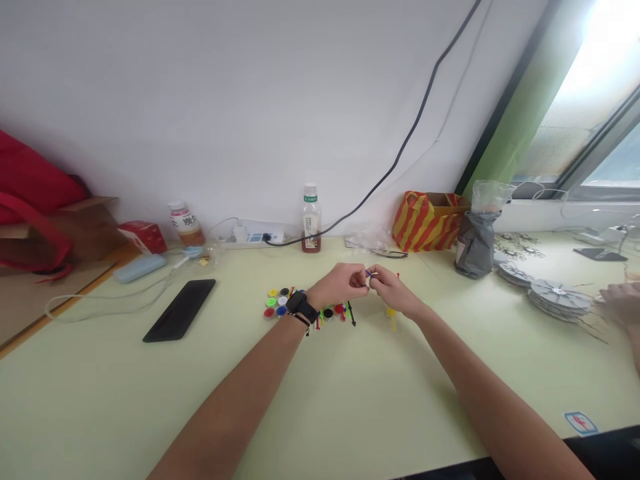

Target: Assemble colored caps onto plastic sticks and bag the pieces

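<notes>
Head view, hands: meet right of centre in the frame, above the worktop (300, 413), fingertips together.
Left hand (336, 283): fingers curled, tips pinched on the small purple piece (371, 273); black watch (301, 305) on the wrist.
Right hand (393, 288): thumb and fingers pinched on the same piece from its other side.
Purple piece: between the two sets of fingertips, right of centre; mostly hidden, its full shape cannot be told.
Round caps (277, 302): mid-frame, clustered under and beside the watch wrist; yellow, green, white, red, blue, black. Others show just right of that wrist.
Arrow pieces: black one (352, 313) below the left hand, yellow one (391, 315) below the right.
Left of frame: dark phone (180, 311) lying flat; red box (141, 237) further up.
Along the wall: power strip (255, 235) left of centre, upright bottle (311, 220) in the middle, striped bag (427, 220) right of it, grey bag (474, 247) beside that.
Right edge: another person's hand (623, 303) near stacked discs (559, 297); its grip cannot be told.
</notes>
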The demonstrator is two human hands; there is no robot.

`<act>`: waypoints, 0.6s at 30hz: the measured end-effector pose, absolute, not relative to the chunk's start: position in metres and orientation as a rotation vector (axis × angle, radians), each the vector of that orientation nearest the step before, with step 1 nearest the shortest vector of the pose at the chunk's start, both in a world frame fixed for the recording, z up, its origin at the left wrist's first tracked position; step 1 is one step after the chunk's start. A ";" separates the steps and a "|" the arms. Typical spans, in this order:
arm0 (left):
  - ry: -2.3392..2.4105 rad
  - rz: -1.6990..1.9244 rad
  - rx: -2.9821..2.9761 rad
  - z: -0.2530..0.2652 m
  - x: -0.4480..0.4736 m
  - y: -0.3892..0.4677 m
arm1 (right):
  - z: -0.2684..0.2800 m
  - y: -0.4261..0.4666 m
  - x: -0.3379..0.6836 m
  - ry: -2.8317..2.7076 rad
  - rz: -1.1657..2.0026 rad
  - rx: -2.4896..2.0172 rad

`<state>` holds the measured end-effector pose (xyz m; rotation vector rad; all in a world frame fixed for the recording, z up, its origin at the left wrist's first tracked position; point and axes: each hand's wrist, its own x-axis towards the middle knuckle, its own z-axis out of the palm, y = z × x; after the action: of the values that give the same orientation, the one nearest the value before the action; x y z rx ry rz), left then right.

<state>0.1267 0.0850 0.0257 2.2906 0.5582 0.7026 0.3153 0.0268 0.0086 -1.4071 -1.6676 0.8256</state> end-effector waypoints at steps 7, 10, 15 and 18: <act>0.657 0.515 2.471 0.018 0.125 0.084 | 0.007 0.027 0.335 -2.010 0.300 -1.806; 0.744 0.461 2.549 0.019 0.121 0.086 | 0.020 0.021 0.349 -2.143 0.348 -1.693; 0.796 0.484 2.578 0.023 0.118 0.087 | 0.037 0.014 0.376 -2.364 0.864 -1.508; 0.813 0.511 2.571 0.024 0.116 0.090 | 0.038 0.014 0.384 -2.363 0.966 -1.558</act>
<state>0.1159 0.0897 0.0237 2.5714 0.8129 0.5107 0.3843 0.0135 0.0380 -1.5576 -2.3631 0.9662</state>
